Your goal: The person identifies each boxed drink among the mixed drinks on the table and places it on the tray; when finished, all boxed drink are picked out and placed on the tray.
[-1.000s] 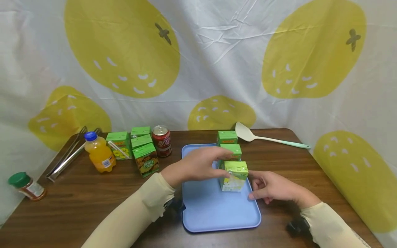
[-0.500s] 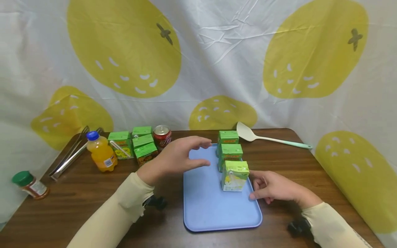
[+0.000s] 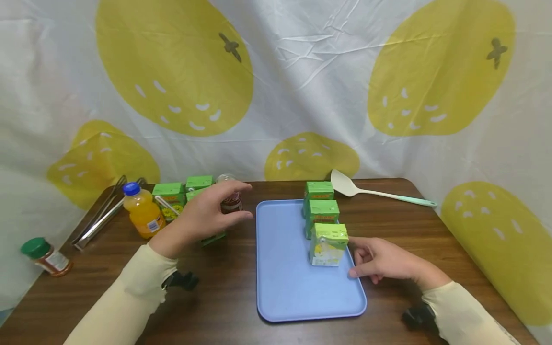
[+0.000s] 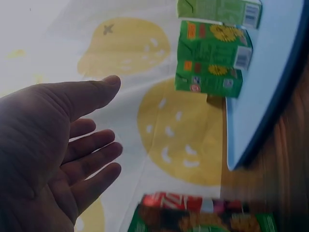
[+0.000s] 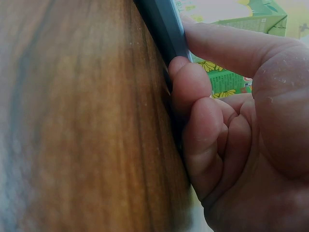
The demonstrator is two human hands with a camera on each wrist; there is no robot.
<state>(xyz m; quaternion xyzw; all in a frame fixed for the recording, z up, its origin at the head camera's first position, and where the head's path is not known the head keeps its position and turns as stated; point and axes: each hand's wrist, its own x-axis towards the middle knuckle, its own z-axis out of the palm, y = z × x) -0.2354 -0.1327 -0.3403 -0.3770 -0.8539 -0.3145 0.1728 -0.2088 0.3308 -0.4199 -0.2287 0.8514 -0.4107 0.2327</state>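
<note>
1. As my left hand (image 3: 207, 211) hovers with its fingers spread and nothing in it, the carton cluster (image 3: 183, 194) lies under and just behind it at the table's (image 3: 108, 282) left rear; the front carton (image 3: 213, 237) is mostly hidden by my palm.
2. Handling, by my judgement: small drink cartons, light, stiff at the edges, with side panels that would dent under a squeeze and a smooth printed skin. Best taken across two opposite narrow sides, near the top.
3. Soda can (image 3: 230, 201): upright, just beside the cartons, partly behind my fingers.
4. Blue tray (image 3: 284, 287): centre of the table, three cartons in a row along its right side.
5. Nearest tray carton (image 3: 328, 244): pale green, upright, with a straw on its front face.
6. My right hand (image 3: 381, 261): fingers curled and empty, pressing against the tray's right rim, just beside that carton.
</note>
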